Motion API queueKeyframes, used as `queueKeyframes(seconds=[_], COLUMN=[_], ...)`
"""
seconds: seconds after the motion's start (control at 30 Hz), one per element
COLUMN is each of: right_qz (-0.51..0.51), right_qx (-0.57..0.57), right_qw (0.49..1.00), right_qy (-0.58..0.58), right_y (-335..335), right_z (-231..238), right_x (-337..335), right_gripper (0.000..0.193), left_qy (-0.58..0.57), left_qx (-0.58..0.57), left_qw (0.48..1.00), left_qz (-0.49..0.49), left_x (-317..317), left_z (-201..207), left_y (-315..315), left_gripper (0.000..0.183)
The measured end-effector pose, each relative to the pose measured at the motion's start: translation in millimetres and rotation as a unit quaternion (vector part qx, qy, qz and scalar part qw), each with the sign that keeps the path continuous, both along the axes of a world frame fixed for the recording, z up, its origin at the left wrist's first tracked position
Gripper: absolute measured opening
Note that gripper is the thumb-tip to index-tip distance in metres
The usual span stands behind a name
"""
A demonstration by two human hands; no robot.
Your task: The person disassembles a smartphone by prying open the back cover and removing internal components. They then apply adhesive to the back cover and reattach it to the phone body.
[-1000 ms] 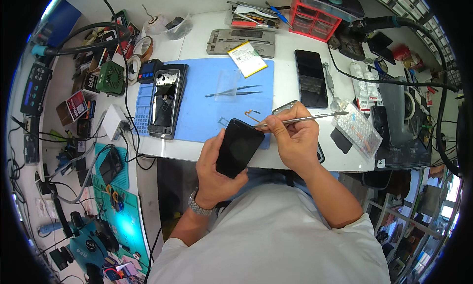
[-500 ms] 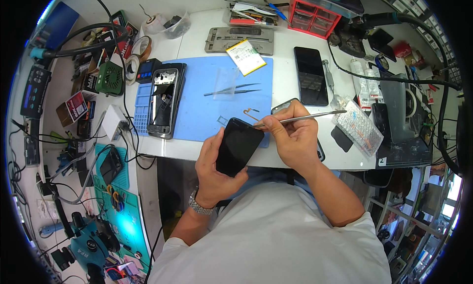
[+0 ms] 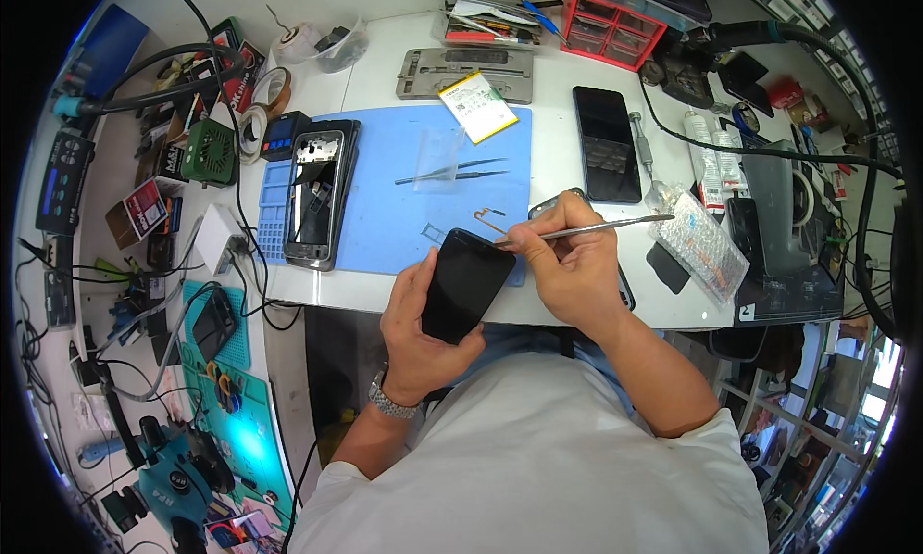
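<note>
My left hand (image 3: 420, 328) is closed round a black smartphone (image 3: 466, 287), its dark screen facing up and its body tilted. In my right hand (image 3: 574, 261) I pinch a slim metal pry tool (image 3: 601, 227). One end of the tool meets the phone's top right edge; the other end sticks out to the right. Just beyond the phone lie a small orange flex cable (image 3: 488, 217) and a small clear frame-like piece (image 3: 433, 233) on the blue mat (image 3: 380, 203). Partly hidden behind my right hand, another phone-shaped part (image 3: 553, 203) rests on the table.
Farther off are tweezers (image 3: 471, 167), a white battery (image 3: 478, 109) and an opened phone housing (image 3: 322, 198). To the right sit a black phone (image 3: 607, 145), a screwdriver (image 3: 642, 148) and a bubble-wrap packet (image 3: 705, 246). A blue microscope (image 3: 178, 477) stands at lower left.
The view has shifted very slightly. Both hands, the phone and the pry tool keep nearly the same place and pose.
</note>
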State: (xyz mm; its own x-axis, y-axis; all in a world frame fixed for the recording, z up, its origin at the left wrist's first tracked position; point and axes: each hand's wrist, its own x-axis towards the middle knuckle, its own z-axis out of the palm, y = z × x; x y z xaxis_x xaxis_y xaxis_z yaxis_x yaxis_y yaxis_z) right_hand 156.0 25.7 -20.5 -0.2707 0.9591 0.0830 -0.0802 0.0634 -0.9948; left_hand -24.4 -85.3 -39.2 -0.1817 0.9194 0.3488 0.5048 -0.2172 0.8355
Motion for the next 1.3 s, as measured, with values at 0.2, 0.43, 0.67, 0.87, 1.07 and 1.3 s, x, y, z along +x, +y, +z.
queueKeyframes(seconds=[0.2, 0.43, 0.67, 0.87, 1.07, 1.3], right_qz=[0.014, -0.013, 0.014, 0.044, 0.029, 0.018], right_qx=[0.099, 0.184, 0.050, -0.045, -0.072, -0.061], right_qw=[0.993, 0.982, 0.998, 0.998, 0.996, 0.996], right_qy=[-0.061, -0.046, -0.030, -0.007, 0.032, 0.068], right_y=[-1, -4, -1, 5, 2, -6], right_z=[0, -7, -6, 2, 17, 28], right_x=[3, -4, 4, 6, 1, -2], right_gripper=[0.016, 0.018, 0.020, 0.020, 0.019, 0.019], left_qy=[-0.007, -0.006, -0.035, -0.013, -0.004, 0.018], left_qx=[0.003, 0.005, -0.001, -0.006, 0.011, 0.011], left_qw=[1.000, 1.000, 0.999, 0.999, 1.000, 0.998], left_qz=[0.002, -0.006, -0.029, -0.034, -0.028, -0.058], left_x=[0, -1, -4, -4, -4, -13], left_z=[-2, -1, 0, 4, 14, 29], left_y=[-1, -1, -2, -1, 2, 19], left_gripper=[0.094, 0.095, 0.095, 0.093, 0.092, 0.091])
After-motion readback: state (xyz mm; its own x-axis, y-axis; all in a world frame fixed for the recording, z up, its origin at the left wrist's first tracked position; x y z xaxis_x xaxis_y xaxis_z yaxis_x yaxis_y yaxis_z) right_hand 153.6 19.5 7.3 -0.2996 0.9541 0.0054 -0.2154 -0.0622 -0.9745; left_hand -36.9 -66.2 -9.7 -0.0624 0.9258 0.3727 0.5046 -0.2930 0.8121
